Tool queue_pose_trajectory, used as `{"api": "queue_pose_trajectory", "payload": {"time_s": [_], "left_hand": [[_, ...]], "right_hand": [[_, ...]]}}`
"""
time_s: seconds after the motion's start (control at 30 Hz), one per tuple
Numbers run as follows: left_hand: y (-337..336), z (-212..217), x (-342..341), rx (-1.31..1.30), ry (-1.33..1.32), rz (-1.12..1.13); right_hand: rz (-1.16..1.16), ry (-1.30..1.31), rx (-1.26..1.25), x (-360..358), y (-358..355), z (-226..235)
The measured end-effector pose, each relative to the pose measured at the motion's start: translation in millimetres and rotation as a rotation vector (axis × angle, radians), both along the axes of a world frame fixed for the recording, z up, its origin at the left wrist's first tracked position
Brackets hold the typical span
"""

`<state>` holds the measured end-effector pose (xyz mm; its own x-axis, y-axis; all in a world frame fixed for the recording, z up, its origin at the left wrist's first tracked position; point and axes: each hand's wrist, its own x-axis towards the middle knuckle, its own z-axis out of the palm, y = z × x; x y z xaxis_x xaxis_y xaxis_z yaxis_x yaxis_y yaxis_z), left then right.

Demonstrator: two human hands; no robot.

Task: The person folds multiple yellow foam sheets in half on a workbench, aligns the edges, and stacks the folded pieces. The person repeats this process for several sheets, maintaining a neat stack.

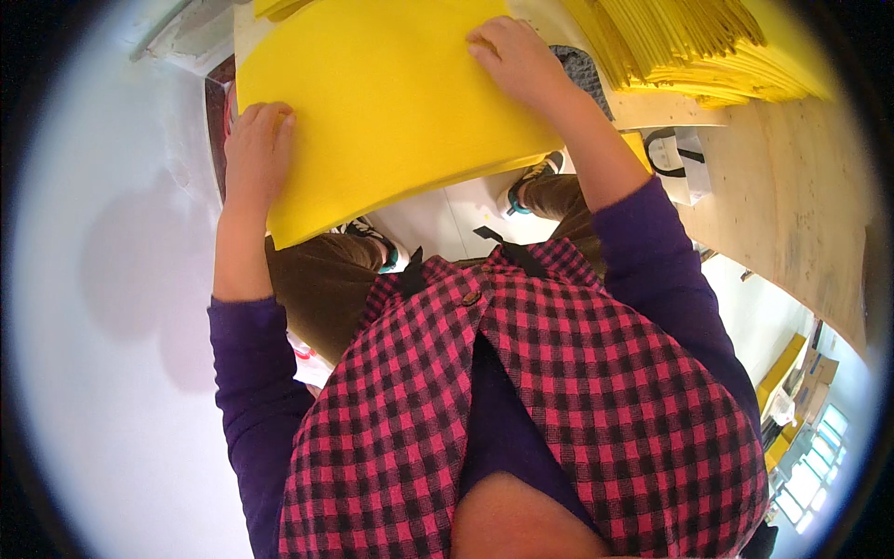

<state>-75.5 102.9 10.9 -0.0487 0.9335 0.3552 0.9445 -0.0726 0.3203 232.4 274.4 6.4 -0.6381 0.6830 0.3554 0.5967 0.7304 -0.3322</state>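
A large yellow sheet (391,112), felt-like in look, lies in front of me, its near edge reaching over my knees. Along that near edge a second layer shows underneath. My left hand (258,154) rests at the sheet's left edge, fingers slightly bent and thumb apart from them. On the right, near the far corner, my right hand (523,63) lies on the sheet with its fingers loosely bent and spread. Neither hand visibly lifts the material.
A thick pile of folded yellow pieces (689,47) stands at the far right on a wooden table (792,196). A dark grey textured object (582,74) lies beside my right wrist. A white bag with black handles (678,163) is below the table edge. A white wall (112,279) runs along my left.
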Motion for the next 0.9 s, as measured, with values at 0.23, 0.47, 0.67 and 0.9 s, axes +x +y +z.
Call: {"api": "queue_pose_trajectory", "payload": {"time_s": [0.23, 0.47, 0.67, 0.9], "left_hand": [[-20.9, 6.0, -2.6, 0.012, -0.09, -0.017], [-10.8, 1.4, 5.6, -0.017, -0.002, 0.021], [-11.1, 12.5, 4.9, 0.022, -0.077, -0.016], [-28.4, -2.8, 20.1, 0.05, -0.062, -0.015]], "right_hand": [[0.069, 0.029, 0.029, 25.2, -15.6, 10.0], [0.012, 0.035, 0.005, 11.5, -19.0, -3.3], [-0.018, 0.024, -0.008, 12.4, -12.3, 5.7], [0.046, 0.04, 0.02, 21.2, -35.2, -4.7]]}}
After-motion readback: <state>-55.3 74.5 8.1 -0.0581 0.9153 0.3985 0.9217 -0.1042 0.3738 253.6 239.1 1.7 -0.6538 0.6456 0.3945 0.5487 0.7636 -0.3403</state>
